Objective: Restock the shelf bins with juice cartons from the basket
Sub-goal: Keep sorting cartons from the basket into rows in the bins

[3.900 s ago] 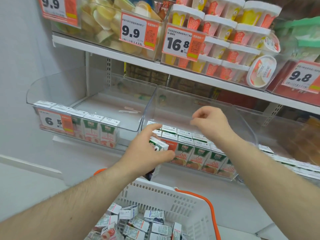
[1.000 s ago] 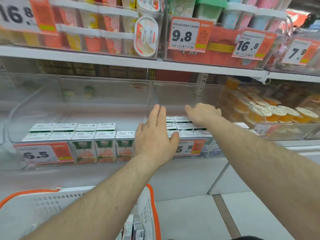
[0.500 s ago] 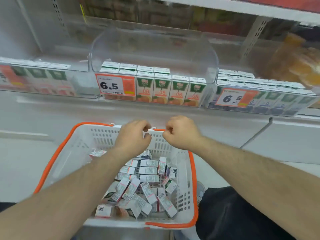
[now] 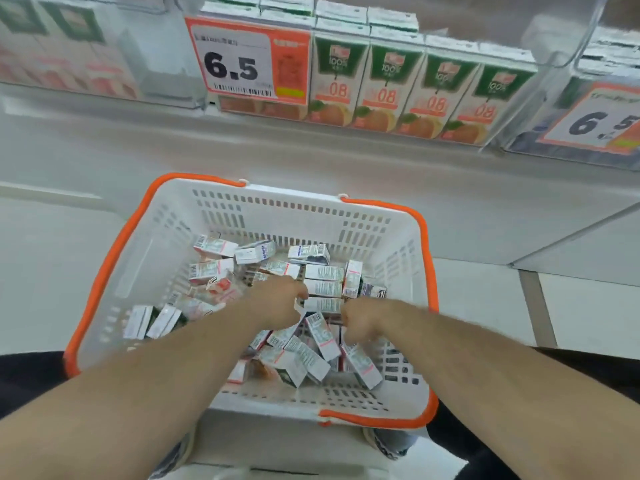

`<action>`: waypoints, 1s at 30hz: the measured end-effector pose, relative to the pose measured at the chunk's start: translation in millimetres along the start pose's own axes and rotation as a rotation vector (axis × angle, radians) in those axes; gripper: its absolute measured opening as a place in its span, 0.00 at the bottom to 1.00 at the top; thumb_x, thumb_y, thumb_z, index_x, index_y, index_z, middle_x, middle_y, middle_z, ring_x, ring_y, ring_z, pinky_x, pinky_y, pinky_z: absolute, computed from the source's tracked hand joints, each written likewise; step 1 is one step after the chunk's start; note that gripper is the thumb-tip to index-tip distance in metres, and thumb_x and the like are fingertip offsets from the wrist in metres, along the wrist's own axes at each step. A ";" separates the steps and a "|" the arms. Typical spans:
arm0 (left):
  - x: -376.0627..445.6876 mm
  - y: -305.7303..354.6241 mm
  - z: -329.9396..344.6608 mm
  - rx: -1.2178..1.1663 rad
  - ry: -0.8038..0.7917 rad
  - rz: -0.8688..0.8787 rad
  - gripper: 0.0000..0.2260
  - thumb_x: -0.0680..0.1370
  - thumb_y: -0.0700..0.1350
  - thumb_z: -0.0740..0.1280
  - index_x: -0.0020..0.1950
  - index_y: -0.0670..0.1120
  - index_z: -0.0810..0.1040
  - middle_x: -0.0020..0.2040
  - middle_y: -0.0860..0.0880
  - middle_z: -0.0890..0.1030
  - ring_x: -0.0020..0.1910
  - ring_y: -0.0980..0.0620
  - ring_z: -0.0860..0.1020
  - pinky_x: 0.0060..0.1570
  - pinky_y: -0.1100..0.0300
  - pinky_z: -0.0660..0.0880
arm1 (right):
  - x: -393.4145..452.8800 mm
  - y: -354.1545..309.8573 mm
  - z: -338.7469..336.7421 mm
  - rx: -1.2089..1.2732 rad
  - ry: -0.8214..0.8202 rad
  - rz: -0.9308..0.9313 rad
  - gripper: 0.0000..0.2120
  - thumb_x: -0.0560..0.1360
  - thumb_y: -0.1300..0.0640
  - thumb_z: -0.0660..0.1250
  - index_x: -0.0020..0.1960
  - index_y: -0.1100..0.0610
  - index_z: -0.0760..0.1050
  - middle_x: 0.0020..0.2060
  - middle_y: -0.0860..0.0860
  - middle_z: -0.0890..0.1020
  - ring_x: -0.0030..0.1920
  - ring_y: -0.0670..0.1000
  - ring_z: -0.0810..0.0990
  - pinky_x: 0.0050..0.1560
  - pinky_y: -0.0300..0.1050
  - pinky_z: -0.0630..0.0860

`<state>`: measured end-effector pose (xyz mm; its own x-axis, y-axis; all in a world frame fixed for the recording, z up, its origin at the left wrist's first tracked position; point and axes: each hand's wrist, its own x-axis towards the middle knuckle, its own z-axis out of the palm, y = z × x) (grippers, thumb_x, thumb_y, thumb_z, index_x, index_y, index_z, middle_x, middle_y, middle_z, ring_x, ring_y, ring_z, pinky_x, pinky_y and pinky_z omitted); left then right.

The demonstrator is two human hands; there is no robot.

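Where shelf (image 4: 311, 157) overhangs: pale floor (image 4: 571, 306).

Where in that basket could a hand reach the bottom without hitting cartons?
Bare floor shows along the basket's near wall and in its left part. The middle and right are crowded with loose cartons, where the left hand and right hand are digging.

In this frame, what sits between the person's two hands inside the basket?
In the head view, a white carton lies flat between the left hand and right hand, on the loose pile in the basket. Whether either hand grips it is unclear.
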<state>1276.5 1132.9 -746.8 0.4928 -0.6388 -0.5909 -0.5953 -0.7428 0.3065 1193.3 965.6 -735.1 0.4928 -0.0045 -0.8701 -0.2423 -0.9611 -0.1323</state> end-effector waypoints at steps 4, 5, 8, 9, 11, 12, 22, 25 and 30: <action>17.9 6.8 22.6 0.187 -0.098 0.115 0.25 0.76 0.47 0.68 0.73 0.54 0.67 0.71 0.49 0.68 0.70 0.46 0.65 0.67 0.44 0.64 | 7.5 0.7 25.4 -0.038 -0.076 0.038 0.24 0.71 0.51 0.75 0.63 0.59 0.74 0.55 0.56 0.80 0.49 0.55 0.80 0.40 0.46 0.77; 21.6 11.6 26.0 0.237 -0.103 0.171 0.26 0.76 0.47 0.69 0.73 0.54 0.67 0.71 0.50 0.68 0.71 0.46 0.65 0.68 0.43 0.63 | 9.3 0.4 30.0 -0.043 -0.088 0.040 0.25 0.70 0.50 0.76 0.62 0.58 0.74 0.54 0.56 0.80 0.50 0.55 0.80 0.41 0.47 0.78; 35.5 27.1 36.7 0.409 -0.088 0.354 0.26 0.74 0.44 0.71 0.71 0.54 0.69 0.69 0.50 0.70 0.69 0.47 0.66 0.66 0.45 0.62 | 13.4 0.1 36.7 -0.070 -0.082 0.041 0.22 0.71 0.50 0.75 0.61 0.57 0.74 0.50 0.55 0.79 0.49 0.55 0.80 0.44 0.47 0.76; 40.3 31.8 40.3 0.462 -0.077 0.405 0.25 0.73 0.43 0.71 0.69 0.55 0.70 0.68 0.51 0.72 0.68 0.47 0.67 0.65 0.46 0.64 | 13.6 0.7 36.1 -0.074 -0.088 0.040 0.20 0.73 0.52 0.73 0.60 0.58 0.74 0.47 0.55 0.79 0.45 0.54 0.79 0.40 0.46 0.74; 47.1 38.7 44.8 0.539 -0.089 0.477 0.23 0.74 0.42 0.71 0.67 0.55 0.72 0.63 0.52 0.75 0.64 0.48 0.72 0.61 0.49 0.67 | 13.1 4.5 30.8 -0.059 -0.098 0.051 0.15 0.74 0.56 0.71 0.59 0.59 0.75 0.42 0.54 0.76 0.38 0.52 0.75 0.38 0.46 0.74; 48.8 39.9 45.7 0.549 -0.105 0.491 0.21 0.74 0.42 0.71 0.66 0.55 0.74 0.60 0.52 0.77 0.61 0.48 0.74 0.58 0.50 0.69 | 12.5 7.2 26.5 -0.027 -0.099 0.067 0.15 0.74 0.58 0.70 0.59 0.60 0.76 0.44 0.55 0.77 0.39 0.52 0.76 0.39 0.46 0.75; 27.5 10.9 -3.8 -0.421 0.029 0.053 0.15 0.73 0.45 0.73 0.59 0.48 0.77 0.53 0.48 0.80 0.48 0.50 0.79 0.48 0.57 0.77 | -19.3 36.2 -41.3 0.727 0.057 0.076 0.21 0.73 0.65 0.65 0.66 0.61 0.71 0.59 0.58 0.78 0.53 0.58 0.80 0.52 0.55 0.82; 11.4 6.4 -35.9 -0.817 0.078 -0.022 0.10 0.73 0.40 0.74 0.50 0.42 0.77 0.49 0.37 0.81 0.39 0.48 0.80 0.41 0.51 0.77 | -43.2 33.8 -59.6 1.002 0.110 0.050 0.15 0.68 0.63 0.63 0.54 0.60 0.74 0.45 0.59 0.82 0.46 0.59 0.81 0.58 0.57 0.78; -28.5 13.9 -100.0 -1.375 0.090 0.017 0.14 0.76 0.30 0.65 0.60 0.41 0.73 0.55 0.39 0.82 0.48 0.43 0.82 0.46 0.49 0.80 | -88.1 17.3 -86.6 1.359 0.173 -0.154 0.20 0.68 0.65 0.56 0.57 0.59 0.75 0.52 0.58 0.81 0.53 0.59 0.80 0.62 0.56 0.73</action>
<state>1317.6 1120.7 -651.1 0.5623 -0.6212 -0.5458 0.4728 -0.3000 0.8285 1218.0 925.5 -619.7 0.6611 -0.0540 -0.7484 -0.7453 0.0675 -0.6633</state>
